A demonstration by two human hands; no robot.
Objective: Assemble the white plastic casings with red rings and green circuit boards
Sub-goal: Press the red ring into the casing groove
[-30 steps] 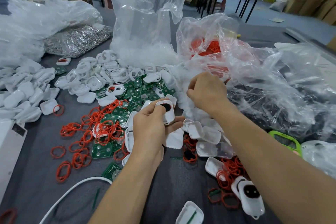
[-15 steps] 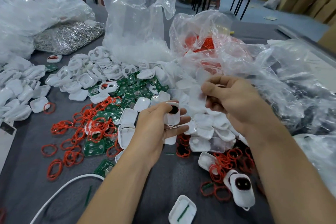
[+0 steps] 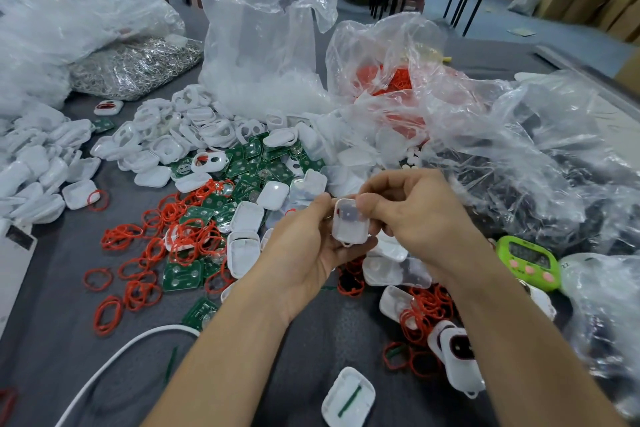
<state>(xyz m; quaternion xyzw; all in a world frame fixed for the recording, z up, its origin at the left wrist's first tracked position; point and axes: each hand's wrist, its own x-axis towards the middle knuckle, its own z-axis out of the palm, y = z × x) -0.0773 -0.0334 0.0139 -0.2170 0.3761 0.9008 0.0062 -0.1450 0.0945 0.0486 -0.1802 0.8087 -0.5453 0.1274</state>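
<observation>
The left hand (image 3: 308, 253) and the right hand (image 3: 419, 215) are meeting above the middle of the grey table (image 3: 52, 288), both gripping one small, rounded white plastic casing (image 3: 349, 224). The left hand is cradling it from below with curled fingers, while the right hand is pinching its upper edge between thumb and fingertips. A thin trace of red is showing at the casing's left edge. Just left of the hands, thin red rubber rings (image 3: 180, 229) are lying mixed with flat green circuit boards (image 3: 249, 163) and loose white casing shells (image 3: 166, 142). A clear plastic bag of red rings (image 3: 391, 80) is slumping beyond the hands. A lime-green digital timer (image 3: 528, 258) is sitting near the right forearm, and a closed white casing with a dark window (image 3: 462, 366) is lying nearer the camera.
</observation>
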